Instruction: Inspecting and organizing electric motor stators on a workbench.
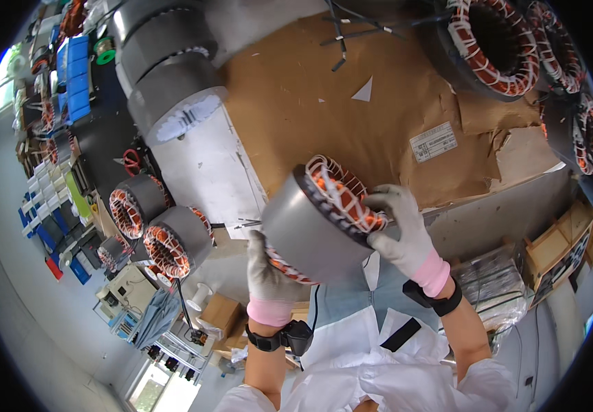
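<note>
Between my two gloved hands is a large grey motor stator [310,230], tilted, with laced orange-red copper windings showing at both ends. My left hand [269,275] supports it from the lower left, fingers against the grey shell near the lower winding. My right hand [403,230] grips the upper right end, fingers curled at the rim of the laced winding. White gloves with pink cuffs cover both hands. Part of the left fingers is hidden behind the shell. Beyond the stator lies a brown cardboard sheet [351,110] on the table.
Several wound stators stand at the far right, one with a wide laced ring [458,31]. Grey stator cores [179,96] without windings lie at the far left on white paper. Two wound stators [183,237] sit at left, near red-handled scissors [131,161]. Black sleeving pieces [343,48] lie on the cardboard.
</note>
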Available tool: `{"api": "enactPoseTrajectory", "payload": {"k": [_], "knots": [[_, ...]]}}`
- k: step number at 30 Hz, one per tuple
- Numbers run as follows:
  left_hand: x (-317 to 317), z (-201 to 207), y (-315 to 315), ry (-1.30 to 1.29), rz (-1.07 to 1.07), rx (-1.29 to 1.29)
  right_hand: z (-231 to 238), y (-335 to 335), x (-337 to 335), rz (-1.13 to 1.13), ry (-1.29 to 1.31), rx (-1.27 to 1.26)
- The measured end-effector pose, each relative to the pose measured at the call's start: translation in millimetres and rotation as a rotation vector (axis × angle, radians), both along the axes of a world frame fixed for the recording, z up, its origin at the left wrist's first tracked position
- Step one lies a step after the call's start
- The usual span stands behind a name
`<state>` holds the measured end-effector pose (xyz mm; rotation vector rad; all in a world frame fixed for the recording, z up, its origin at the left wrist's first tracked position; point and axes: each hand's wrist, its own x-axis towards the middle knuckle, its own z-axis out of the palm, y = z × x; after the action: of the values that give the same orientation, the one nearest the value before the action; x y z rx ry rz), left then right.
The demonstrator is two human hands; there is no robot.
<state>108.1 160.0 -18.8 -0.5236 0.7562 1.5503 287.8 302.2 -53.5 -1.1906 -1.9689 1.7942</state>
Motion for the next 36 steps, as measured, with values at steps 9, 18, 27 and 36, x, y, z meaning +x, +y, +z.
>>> {"api": "enactPoseTrajectory", "payload": {"k": [9, 18, 27, 36], "knots": [[32.2, -10.4, -11.8, 0.967, -0.052, -0.537, -7.2, -22.8, -27.2, -0.120, 0.060, -0.163], [40.4, 3.0, -2.4, 0.837, -0.120, -0.501, 25.7, -28.6, -12.6, -0.149, -0.035, -0.193], [35.5, 20.4, 4.9, 0.735, -0.177, -0.610, 26.1, -32.1, 12.5, -0.139, 0.039, -0.328], [40.2, -2.0, 0.4, 0.814, -0.087, -0.601, -16.9, -22.9, -16.4, -0.079, 0.075, -0.149]]}}
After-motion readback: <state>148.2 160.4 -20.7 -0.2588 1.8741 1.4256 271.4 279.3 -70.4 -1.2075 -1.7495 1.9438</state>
